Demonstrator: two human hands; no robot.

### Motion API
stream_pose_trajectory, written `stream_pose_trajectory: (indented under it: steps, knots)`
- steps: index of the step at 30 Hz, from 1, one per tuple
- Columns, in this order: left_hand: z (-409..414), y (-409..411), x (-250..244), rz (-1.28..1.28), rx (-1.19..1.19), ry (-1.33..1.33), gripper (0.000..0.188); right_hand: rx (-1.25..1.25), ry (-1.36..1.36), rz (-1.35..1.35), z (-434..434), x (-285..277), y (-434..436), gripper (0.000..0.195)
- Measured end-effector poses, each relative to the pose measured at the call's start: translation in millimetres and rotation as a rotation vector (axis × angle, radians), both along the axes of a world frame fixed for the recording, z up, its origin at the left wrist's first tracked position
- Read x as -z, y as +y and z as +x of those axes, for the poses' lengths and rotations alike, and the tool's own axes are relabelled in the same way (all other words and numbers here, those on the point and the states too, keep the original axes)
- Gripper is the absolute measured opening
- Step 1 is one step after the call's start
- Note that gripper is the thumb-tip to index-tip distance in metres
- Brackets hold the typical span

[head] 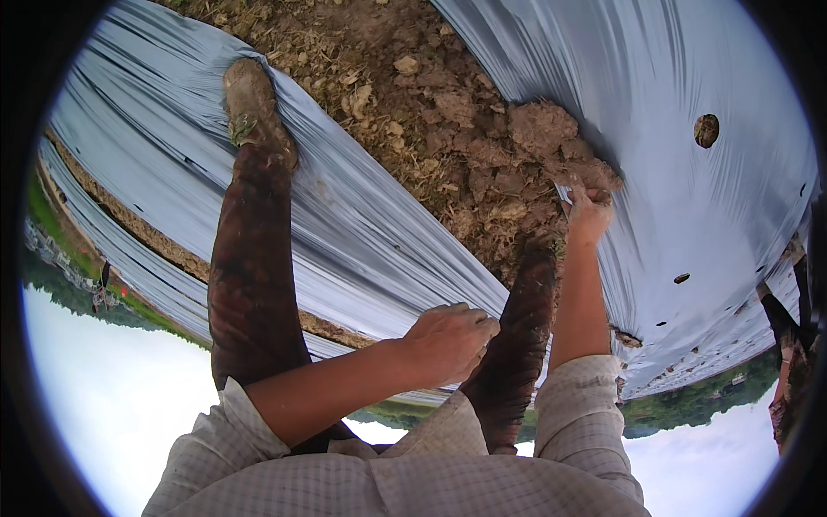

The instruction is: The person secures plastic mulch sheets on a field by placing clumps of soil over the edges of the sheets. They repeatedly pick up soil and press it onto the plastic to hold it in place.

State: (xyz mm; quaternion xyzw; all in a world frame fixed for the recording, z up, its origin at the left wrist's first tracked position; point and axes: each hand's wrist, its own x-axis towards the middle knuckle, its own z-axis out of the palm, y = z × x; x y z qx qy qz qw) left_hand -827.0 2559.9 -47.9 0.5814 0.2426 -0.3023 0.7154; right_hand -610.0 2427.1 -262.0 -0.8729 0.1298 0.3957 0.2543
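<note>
My right hand (pixel 589 210) reaches down to the edge of the silvery plastic mulch film (pixel 652 168) on the right-hand bed. Its fingers are bent and pinch a pale piece of the film beside a heap of moist brown soil (pixel 543 132), which lies on the film's edge. Soil smears the fingers. My left hand (pixel 452 342) hangs in front of my body, near my right knee. Its muddy fingers are curled in, and nothing shows in them; the palm is hidden.
Between the two film-covered beds runs a furrow of clods and straw (pixel 381 97). My muddy left boot (pixel 258 110) stands on the left-hand film (pixel 362 213). Planting holes (pixel 707 131) dot the right-hand film. Another person (pixel 785 342) is at the far right edge.
</note>
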Motion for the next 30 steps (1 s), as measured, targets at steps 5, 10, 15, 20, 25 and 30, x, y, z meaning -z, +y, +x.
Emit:
stream_pose_trajectory:
  steps: [5,10,15,20,25,30]
  knots:
    - [-3,-1,1,0.025,-0.022,-0.01,0.024,0.014,-0.07,-0.097,22,34,-8,0.029]
    - [-7,-5,1,0.04,-0.027,-0.031,0.023,-0.286,-0.22,-0.188,14,43,-16,0.029]
    - [-9,-7,2,0.075,-0.034,-0.037,0.026,-0.576,-0.07,-0.243,-19,27,-49,0.042]
    - [-8,-6,6,0.063,0.019,-0.011,0.024,-1.088,0.395,-0.667,-72,53,-40,0.085]
    - [-9,-4,12,-0.054,0.119,0.086,0.026,-1.234,0.438,-0.791,-94,71,0,0.09]
    - [-9,-1,8,-0.042,0.115,0.085,0.024,-1.12,0.589,-0.747,-92,47,2,0.094]
